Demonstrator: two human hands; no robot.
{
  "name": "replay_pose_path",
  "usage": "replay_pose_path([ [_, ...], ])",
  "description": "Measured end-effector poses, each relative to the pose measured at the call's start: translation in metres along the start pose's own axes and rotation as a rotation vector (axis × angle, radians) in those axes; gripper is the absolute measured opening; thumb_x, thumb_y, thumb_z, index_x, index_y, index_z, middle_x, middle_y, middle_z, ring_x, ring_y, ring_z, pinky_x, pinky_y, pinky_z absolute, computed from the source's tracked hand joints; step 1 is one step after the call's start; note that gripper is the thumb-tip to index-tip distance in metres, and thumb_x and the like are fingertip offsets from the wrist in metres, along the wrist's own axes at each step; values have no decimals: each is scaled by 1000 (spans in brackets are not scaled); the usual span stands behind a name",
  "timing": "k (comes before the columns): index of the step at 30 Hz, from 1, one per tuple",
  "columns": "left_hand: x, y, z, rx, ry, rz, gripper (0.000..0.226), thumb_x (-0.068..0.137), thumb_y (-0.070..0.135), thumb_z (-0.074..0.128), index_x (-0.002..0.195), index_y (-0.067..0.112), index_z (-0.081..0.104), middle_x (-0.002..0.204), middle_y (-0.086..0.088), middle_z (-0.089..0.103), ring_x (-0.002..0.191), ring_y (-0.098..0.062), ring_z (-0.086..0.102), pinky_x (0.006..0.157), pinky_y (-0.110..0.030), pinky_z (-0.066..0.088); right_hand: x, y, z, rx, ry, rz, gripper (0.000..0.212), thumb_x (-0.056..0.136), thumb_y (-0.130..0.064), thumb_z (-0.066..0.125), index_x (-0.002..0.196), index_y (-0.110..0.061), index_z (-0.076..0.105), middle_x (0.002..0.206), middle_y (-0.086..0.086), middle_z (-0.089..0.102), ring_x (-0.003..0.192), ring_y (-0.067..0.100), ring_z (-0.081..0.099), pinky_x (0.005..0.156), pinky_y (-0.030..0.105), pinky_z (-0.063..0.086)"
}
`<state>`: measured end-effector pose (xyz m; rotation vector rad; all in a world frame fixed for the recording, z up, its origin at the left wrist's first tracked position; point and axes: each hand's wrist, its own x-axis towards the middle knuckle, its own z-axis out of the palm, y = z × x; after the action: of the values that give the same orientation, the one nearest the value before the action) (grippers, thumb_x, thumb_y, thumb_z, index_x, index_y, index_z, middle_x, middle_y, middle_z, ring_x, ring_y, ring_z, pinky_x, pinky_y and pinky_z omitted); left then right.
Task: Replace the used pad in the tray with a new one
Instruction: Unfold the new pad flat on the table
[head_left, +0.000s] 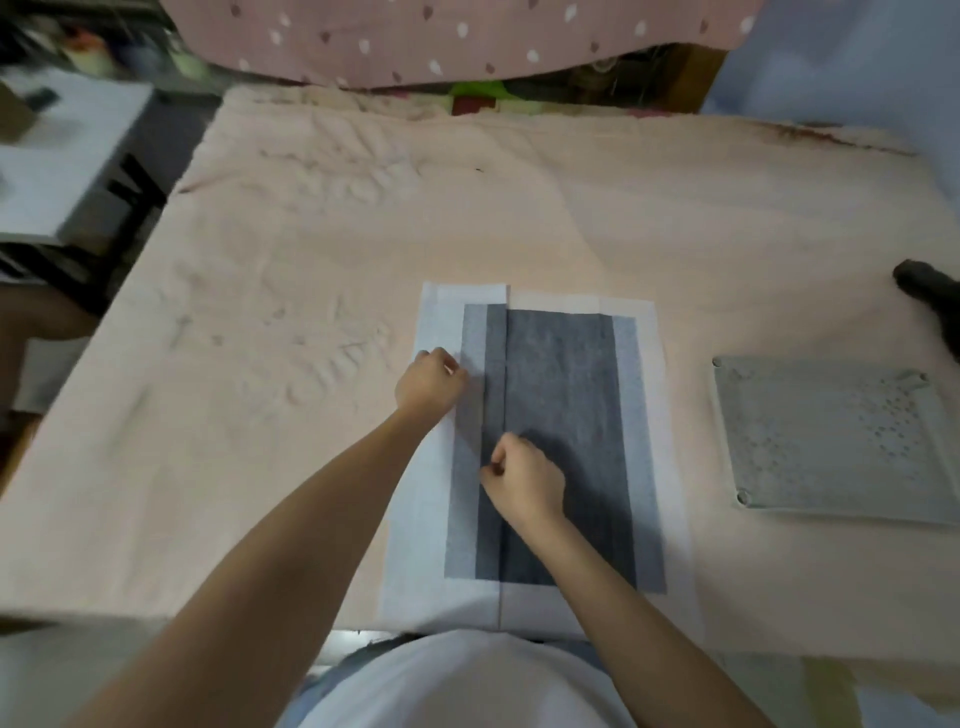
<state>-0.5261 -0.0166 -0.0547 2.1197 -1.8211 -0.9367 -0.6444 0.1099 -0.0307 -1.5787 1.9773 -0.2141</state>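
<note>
A pad (566, 431) with a dark grey middle and a white border lies flat on the pink cloth in front of me. Its left part is a folded flap lying over the rest. My left hand (431, 384) pinches the flap's left edge near the top. My right hand (519, 480) pinches the flap's fold line lower down, over the grey area. A grey perforated tray panel (831, 441) lies flat on the cloth to the right of the pad, apart from both hands.
The pink cloth (311, 291) covers a wide surface. A dark object (930, 296) lies at the right edge beyond the tray panel. A white table (62, 156) stands at the far left. A pink dotted fabric (457, 36) hangs at the back.
</note>
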Motion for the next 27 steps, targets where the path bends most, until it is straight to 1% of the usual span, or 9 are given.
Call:
replay_pose_path([
  [4, 1, -26, -11, -49, -28, -52, 29, 90, 28, 49, 111, 12, 59, 118, -9, 53, 97, -28, 60, 81, -32, 45, -5, -36, 27, -112, -110, -39, 26, 91, -34, 53, 107, -14, 53, 107, 6, 59, 93, 24, 59, 73, 33, 47],
  [7, 3, -35, -16, -117, -54, -91, 30, 91, 22, 47, 115, 7, 56, 120, -11, 51, 100, -30, 58, 85, -34, 46, -13, -56, 44, -291, -104, -22, 44, 92, -41, 51, 123, -9, 47, 122, 12, 50, 107, 27, 52, 80, 34, 45],
  [9, 5, -38, -18, -238, -88, -162, 30, 89, 18, 47, 114, 2, 54, 117, -15, 54, 94, -33, 60, 83, -35, 50, -18, -65, 52, -368, -81, 20, 50, 91, -44, 51, 125, -8, 45, 127, 15, 44, 113, 30, 46, 85, 36, 43],
  [11, 6, -40, -19, -431, -150, -234, 31, 87, 13, 49, 112, -4, 51, 103, -19, 58, 75, -33, 60, 70, -38, 55, -22, -71, 58, -403, -62, 57, 54, 90, -46, 52, 126, -7, 43, 131, 17, 39, 115, 31, 43, 87, 37, 42],
  [13, 4, -40, -19, -529, -228, -249, 23, 86, 9, 51, 102, -8, 53, 78, -16, 54, 60, -28, 54, 57, -34, 50, -22, -75, 63, -420, -57, 84, 58, 89, -48, 51, 128, -6, 41, 132, 17, 37, 116, 32, 41, 88, 37, 41],
  [15, -1, -38, -20, -543, -297, -225, 7, 84, 5, 51, 80, 0, 50, 64, -11, 48, 53, -24, 49, 52, -28, 45, -22, -79, 65, -425, -55, 115, 60, 90, -50, 49, 129, -6, 39, 133, 17, 37, 116, 31, 41, 89, 38, 41],
  [16, -2, -38, -19, -545, -323, -211, 11, 84, 5, 52, 75, 4, 45, 62, -10, 46, 51, -23, 48, 50, -25, 42, -21, -80, 66, -425, -50, 130, 61, 90, -52, 48, 129, -6, 39, 134, 17, 37, 116, 31, 41, 89, 38, 41],
  [20, -1, -38, -16, -516, -370, -149, 28, 85, 8, 58, 65, 10, 39, 61, -6, 43, 51, -18, 43, 48, -23, 34, -20, -84, 68, -418, -34, 182, 64, 92, -54, 43, 133, -5, 37, 139, 19, 34, 120, 33, 40, 93, 40, 41],
  [27, -3, -31, -12, -463, -389, -105, 33, 86, 10, 63, 62, 12, 40, 59, -5, 45, 53, -17, 44, 52, -25, 38, -23, -80, 68, -469, -33, 187, 55, 93, -42, 44, 134, -5, 40, 136, 17, 38, 120, 30, 42, 94, 39, 40],
])
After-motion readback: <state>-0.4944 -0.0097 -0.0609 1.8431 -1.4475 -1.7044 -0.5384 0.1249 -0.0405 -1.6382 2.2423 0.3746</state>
